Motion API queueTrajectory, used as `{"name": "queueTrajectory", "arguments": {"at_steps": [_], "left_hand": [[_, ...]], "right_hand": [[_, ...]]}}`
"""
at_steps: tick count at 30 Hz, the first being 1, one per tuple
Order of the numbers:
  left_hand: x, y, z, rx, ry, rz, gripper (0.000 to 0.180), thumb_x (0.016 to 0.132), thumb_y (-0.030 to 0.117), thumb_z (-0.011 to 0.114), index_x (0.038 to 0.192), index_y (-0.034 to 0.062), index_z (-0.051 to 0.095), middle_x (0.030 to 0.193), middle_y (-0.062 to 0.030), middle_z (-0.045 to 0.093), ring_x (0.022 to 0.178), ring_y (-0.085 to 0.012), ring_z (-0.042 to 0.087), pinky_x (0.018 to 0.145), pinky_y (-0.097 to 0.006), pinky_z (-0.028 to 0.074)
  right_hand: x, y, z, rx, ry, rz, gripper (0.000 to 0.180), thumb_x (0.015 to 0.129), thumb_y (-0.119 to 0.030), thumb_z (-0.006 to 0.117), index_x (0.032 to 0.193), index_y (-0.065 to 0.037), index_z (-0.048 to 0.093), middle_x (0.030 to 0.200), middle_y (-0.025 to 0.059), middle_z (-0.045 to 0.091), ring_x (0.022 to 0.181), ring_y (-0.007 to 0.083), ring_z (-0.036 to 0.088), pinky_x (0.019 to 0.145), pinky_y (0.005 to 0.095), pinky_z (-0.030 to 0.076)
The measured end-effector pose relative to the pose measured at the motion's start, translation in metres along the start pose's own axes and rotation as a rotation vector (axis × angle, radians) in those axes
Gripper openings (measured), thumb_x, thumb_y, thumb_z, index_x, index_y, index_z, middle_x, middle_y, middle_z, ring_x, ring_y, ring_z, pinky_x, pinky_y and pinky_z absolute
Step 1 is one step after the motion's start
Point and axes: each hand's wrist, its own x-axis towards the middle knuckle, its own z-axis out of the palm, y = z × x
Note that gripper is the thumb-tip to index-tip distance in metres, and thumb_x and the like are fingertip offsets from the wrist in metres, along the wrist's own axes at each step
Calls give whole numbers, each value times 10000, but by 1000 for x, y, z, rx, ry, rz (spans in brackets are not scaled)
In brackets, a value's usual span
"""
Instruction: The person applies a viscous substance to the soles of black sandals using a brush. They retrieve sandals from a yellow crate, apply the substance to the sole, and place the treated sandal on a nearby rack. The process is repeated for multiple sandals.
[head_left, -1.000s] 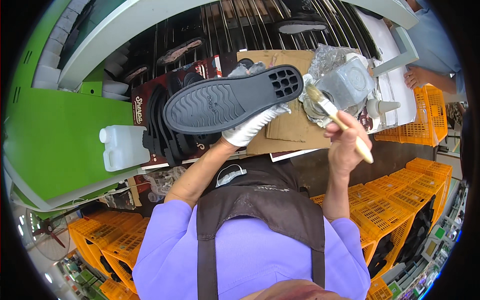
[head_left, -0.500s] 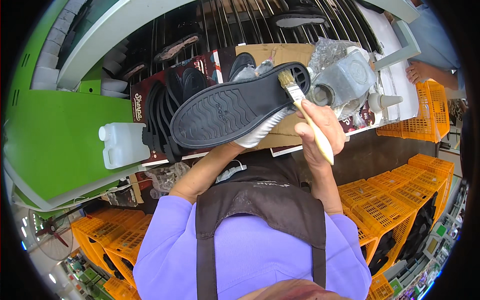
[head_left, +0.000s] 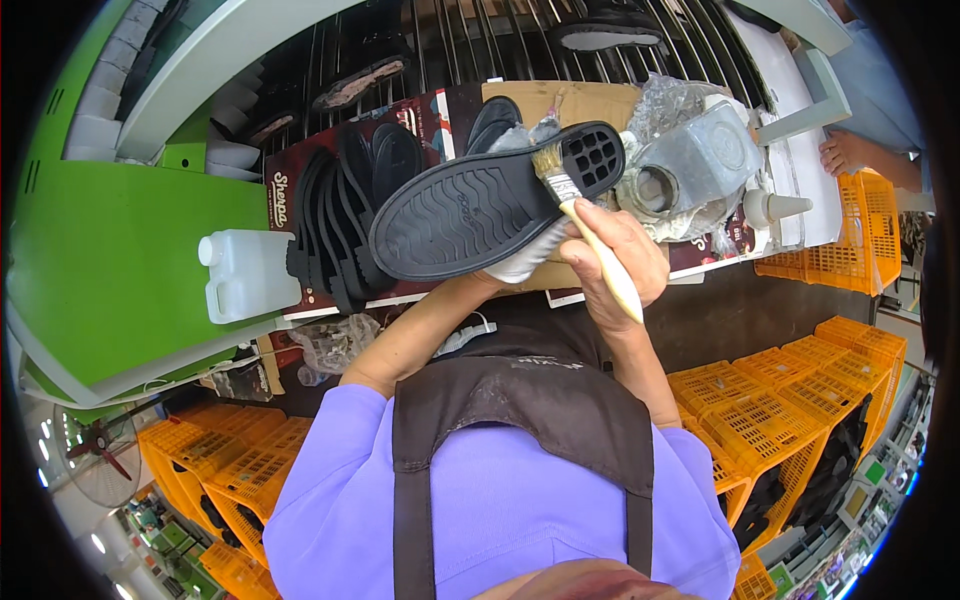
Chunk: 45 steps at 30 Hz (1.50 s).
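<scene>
My left hand (head_left: 520,262), in a white glove, holds a black shoe sole (head_left: 480,205) from below, tread side up, above the workbench. My right hand (head_left: 615,258) grips a paintbrush (head_left: 580,215) by its pale wooden handle. The brush's bristles touch the heel end of the sole, beside the grid-patterned part. A metal glue tin (head_left: 695,160) wrapped in crumpled plastic stands just right of the sole.
A row of black soles (head_left: 345,210) stands on edge on a dark box at the left. A white plastic jug (head_left: 245,275) rests on the green surface (head_left: 110,260). Orange crates (head_left: 780,400) sit below. Another person's hand (head_left: 850,152) shows at the right.
My right hand brought the brush from the tin's side leftward onto the heel of the sole. The sole has dropped a little and tilted toward me.
</scene>
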Motion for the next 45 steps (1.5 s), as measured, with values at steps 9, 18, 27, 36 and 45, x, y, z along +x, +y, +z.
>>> {"name": "queueTrajectory", "arguments": {"at_steps": [9, 18, 27, 36, 45], "left_hand": [[3, 7, -2, -22, -11, -14, 223, 876, 174, 587, 1061, 52, 570, 1019, -59, 589, 921, -164, 558, 789, -325, 468], [1, 14, -4, 17, -47, -20, 208, 862, 182, 592, 1028, 57, 572, 993, -64, 587, 902, -175, 557, 782, -328, 464], [-4, 31, -4, 223, -142, -2, 195, 849, 189, 596, 994, 62, 573, 966, -69, 585, 882, -186, 556, 776, -331, 460], [-5, 44, 0, 297, -238, 0, 182, 835, 197, 601, 961, 68, 575, 939, -74, 583, 863, -198, 555, 770, -334, 456], [-4, 53, 2, 273, -345, -47, 174, 831, 198, 599, 942, 68, 569, 927, -79, 574, 874, -202, 547, 770, -342, 455]], "right_hand": [[0, -4, 12, 54, -39, -15, 378, 784, -248, 719, 966, 74, 641, 775, 159, 662, 660, 199, 629, 597, 265, 488], [2, -9, 22, 160, -14, 36, 322, 718, -166, 766, 920, 59, 655, 750, 134, 662, 610, 208, 626, 545, 271, 477], [6, -19, 25, 217, -76, 42, 325, 737, -182, 754, 912, 71, 649, 802, 155, 673, 644, 222, 643, 567, 274, 495], [9, -24, 25, 269, -121, 52, 351, 803, -237, 702, 977, 62, 637, 786, 156, 659, 651, 183, 624, 578, 250, 481], [24, -24, 16, 277, -151, 41, 253, 730, -129, 738, 875, 64, 662, 846, 155, 674, 666, 240, 648, 583, 288, 510]]}}
